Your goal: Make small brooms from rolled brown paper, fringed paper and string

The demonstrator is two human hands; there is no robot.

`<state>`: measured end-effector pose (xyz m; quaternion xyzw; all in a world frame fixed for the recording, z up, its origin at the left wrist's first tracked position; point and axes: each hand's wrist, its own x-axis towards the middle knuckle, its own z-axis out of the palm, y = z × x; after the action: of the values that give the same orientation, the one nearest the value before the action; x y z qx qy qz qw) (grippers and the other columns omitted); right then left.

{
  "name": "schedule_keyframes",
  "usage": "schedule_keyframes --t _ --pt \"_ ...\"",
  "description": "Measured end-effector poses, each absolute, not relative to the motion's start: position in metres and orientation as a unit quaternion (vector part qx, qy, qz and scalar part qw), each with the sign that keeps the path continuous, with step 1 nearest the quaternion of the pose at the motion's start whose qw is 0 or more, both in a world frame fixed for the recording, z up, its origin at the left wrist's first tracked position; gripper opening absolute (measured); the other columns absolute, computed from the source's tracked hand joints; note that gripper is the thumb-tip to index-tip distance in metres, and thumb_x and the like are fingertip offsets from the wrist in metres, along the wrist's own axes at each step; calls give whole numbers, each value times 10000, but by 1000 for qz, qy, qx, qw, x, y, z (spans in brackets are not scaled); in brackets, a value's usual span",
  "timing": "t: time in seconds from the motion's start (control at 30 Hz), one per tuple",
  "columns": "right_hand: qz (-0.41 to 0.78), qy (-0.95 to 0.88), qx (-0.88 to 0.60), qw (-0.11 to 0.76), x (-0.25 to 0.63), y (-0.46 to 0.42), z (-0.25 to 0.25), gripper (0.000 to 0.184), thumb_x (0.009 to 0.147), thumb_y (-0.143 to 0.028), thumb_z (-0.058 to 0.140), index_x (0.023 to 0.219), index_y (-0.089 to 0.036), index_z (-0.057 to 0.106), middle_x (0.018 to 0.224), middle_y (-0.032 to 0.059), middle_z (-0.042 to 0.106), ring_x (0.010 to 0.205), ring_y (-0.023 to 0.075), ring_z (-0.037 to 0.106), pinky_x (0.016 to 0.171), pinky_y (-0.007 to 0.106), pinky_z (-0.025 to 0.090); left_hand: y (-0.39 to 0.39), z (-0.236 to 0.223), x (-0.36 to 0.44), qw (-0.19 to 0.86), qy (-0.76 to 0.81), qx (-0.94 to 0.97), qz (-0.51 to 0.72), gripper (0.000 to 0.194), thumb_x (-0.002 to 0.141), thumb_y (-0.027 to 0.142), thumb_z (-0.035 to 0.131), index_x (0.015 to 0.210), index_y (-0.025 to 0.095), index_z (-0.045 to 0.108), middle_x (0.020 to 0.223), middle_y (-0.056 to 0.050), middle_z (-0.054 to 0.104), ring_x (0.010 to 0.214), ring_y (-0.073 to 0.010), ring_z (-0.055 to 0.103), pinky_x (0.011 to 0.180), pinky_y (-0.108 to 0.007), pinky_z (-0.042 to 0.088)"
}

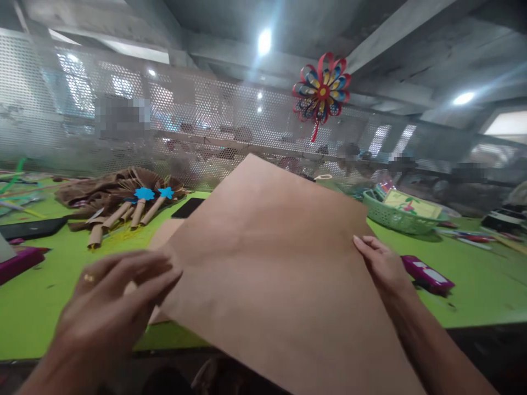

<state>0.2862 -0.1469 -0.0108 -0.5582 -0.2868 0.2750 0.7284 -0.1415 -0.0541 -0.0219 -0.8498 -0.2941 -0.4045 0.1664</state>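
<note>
A large sheet of brown kraft paper is held up in front of me, tilted, with one corner pointing away. My right hand grips its right edge, thumb on the near face and the other fingers mostly behind. At the left edge, my left hand has thumb and fingertips pinched together on the paper; this hand is slightly blurred and wears a ring. Behind the held sheet, part of another piece of brown paper shows on the green table.
Brown pleated paper fans with rolled handles and blue cutouts lie at the left. A black phone is behind the sheet. On the right are a green basket and a purple case. A colourful paper flower hangs above a perforated screen.
</note>
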Motion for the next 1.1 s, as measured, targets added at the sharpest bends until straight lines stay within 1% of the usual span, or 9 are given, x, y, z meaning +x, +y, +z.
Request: schedule_keyframes --t 0.13,0.23,0.33,0.47,0.6,0.7,0.8,0.93,1.1 --pt "341 -243 -492 764 268 -173 -27 266 522 -243 829 680 -165 629 603 -38 611 477 77 520 385 167 403 4 19 -108 235 -359 -817 -386 285 859 284 426 857 232 706 1188 -20 547 1186 -273 422 978 -483 343" --pt "391 -246 -473 751 245 -189 -40 245 580 -230 812 756 -141 666 688 -10 645 537 80 553 400 159 439 34 36 -89 202 -361 -852 -321 375 891 325 347 1024 171 663 1361 0 413 1284 -310 297 1008 -518 292" --pt "427 -220 -477 736 225 -199 -54 244 600 -213 807 788 -127 677 769 13 670 607 93 595 472 167 513 33 38 -83 164 -371 -874 -266 428 897 195 275 1239 132 525 1438 -51 310 1290 -309 298 1018 -516 295" --pt "422 -162 -478 753 213 -200 -70 239 572 -183 823 749 -120 674 777 18 679 669 103 623 559 163 557 -24 32 -85 125 -361 -867 -320 400 868 164 309 1193 113 537 1401 -98 374 1287 -273 343 1048 -480 309" --pt "401 -136 -465 778 205 -196 -73 237 543 -161 834 716 -123 676 727 -1 669 682 96 623 628 162 571 -114 15 -70 1 -296 -907 -299 460 868 317 441 1319 237 402 1389 -56 422 1269 -206 402 1031 -367 395" --pt "401 -134 -454 784 195 -195 -69 229 535 -151 831 707 -135 681 721 -10 669 682 94 625 645 163 573 -154 -9 -49 24 -193 -946 -259 666 787 465 539 1360 183 352 1423 -116 375 1310 -277 337 1010 -407 414" --pt "396 -136 -456 785 187 -199 -69 196 552 -151 819 692 -155 682 728 -10 670 706 112 635 672 201 581 -152 -31 -34 79 -234 -945 -213 594 813 281 530 1351 107 351 1389 -160 415 1299 -306 347 1010 -469 389" --pt "406 -158 -475 764 190 -211 -70 144 592 -173 799 666 -167 676 714 2 659 691 142 632 682 283 586 -128 -47 -30 105 -215 -951 -196 428 810 75 393 1227 87 488 1271 -170 539 1207 -281 474 950 -454 433" --pt "465 -243 -579 625 208 -244 -62 223 720 -365 705 649 -160 652 631 27 636 507 131 592 405 208 474 -121 -57 -34 78 -204 -960 -174 407 789 54 381 1161 67 548 1225 -184 571 1162 -298 513 911 -468 447"
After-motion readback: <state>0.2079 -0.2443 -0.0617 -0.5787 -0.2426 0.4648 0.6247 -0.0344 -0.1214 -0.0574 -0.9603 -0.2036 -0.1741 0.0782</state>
